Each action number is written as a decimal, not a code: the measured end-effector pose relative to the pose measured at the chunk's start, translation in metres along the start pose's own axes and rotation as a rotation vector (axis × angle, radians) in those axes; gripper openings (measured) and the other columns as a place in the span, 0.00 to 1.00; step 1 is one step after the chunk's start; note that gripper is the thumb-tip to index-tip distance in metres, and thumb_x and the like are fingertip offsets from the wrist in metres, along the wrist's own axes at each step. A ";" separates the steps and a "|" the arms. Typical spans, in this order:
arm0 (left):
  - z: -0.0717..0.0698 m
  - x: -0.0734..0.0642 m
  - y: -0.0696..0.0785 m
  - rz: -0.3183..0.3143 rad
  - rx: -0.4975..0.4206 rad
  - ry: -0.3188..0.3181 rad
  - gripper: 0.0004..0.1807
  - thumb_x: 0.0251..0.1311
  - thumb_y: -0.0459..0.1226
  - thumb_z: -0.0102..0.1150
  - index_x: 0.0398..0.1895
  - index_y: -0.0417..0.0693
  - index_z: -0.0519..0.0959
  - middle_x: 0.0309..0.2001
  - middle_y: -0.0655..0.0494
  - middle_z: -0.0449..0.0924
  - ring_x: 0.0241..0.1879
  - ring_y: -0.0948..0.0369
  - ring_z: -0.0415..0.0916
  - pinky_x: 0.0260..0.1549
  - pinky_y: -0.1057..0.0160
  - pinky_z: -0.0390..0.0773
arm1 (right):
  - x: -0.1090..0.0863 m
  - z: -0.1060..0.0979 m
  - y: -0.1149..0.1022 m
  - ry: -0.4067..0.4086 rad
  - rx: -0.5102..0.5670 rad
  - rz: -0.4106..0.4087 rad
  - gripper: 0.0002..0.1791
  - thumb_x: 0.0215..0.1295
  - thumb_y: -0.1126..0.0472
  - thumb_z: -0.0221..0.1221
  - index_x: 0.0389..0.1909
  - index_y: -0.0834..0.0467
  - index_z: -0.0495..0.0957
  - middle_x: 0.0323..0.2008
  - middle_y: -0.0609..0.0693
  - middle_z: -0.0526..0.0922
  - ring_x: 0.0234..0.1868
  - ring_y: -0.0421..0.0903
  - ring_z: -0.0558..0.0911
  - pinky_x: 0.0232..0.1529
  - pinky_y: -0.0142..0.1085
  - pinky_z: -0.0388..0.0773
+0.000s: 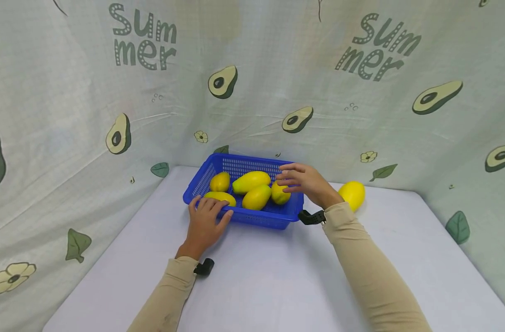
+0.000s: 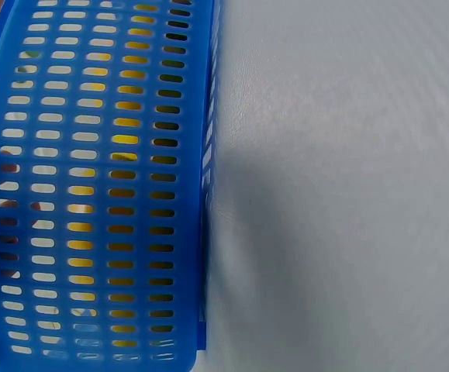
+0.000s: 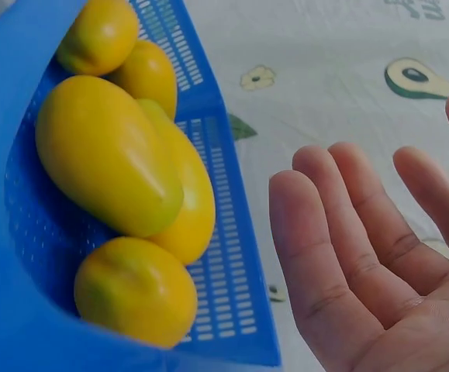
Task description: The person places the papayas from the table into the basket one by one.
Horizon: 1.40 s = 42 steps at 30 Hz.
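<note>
A blue plastic basket (image 1: pixel 252 216) with slotted walls holds several yellow mangoes, among them a long mango (image 1: pixel 251 182) and a front-left mango (image 1: pixel 220 198). My left hand (image 1: pixel 204 223) grips the basket's near-left rim, its fingers hooked over the edge; in the left wrist view the slotted wall (image 2: pixel 143 170) partly hides the fingers. Over the basket's right end is my right hand (image 1: pixel 306 182), holding nothing. Its extended fingers overlap the rightmost mango (image 1: pixel 280 196) in the head view. The right wrist view shows the fingers (image 3: pixel 294 232) apart from the mangoes.
Another yellow mango (image 1: pixel 353 194) lies on the white table (image 1: pixel 252 276) to the right of the basket, partly behind the right wrist. A printed cloth (image 1: pixel 252 92) with avocados and lettering hangs right behind the basket and along the sides.
</note>
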<state>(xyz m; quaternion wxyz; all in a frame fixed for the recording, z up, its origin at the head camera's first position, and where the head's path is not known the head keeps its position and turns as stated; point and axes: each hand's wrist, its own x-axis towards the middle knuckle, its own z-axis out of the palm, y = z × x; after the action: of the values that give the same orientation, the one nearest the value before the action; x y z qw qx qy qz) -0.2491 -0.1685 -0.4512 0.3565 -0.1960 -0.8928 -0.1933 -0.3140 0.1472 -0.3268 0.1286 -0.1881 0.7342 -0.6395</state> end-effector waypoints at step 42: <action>0.001 0.002 0.000 0.012 0.004 0.020 0.19 0.67 0.49 0.59 0.51 0.47 0.83 0.45 0.50 0.80 0.55 0.48 0.72 0.66 0.36 0.50 | -0.041 -0.099 0.025 0.360 -0.214 0.185 0.28 0.79 0.51 0.48 0.71 0.64 0.64 0.63 0.67 0.73 0.61 0.62 0.76 0.59 0.52 0.75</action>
<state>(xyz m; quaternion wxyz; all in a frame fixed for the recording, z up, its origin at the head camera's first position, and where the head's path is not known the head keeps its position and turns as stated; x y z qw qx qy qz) -0.2506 -0.1676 -0.4506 0.3671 -0.1986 -0.8883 -0.1914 -0.3226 0.2558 -0.3394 0.0328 -0.0153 0.8231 -0.5667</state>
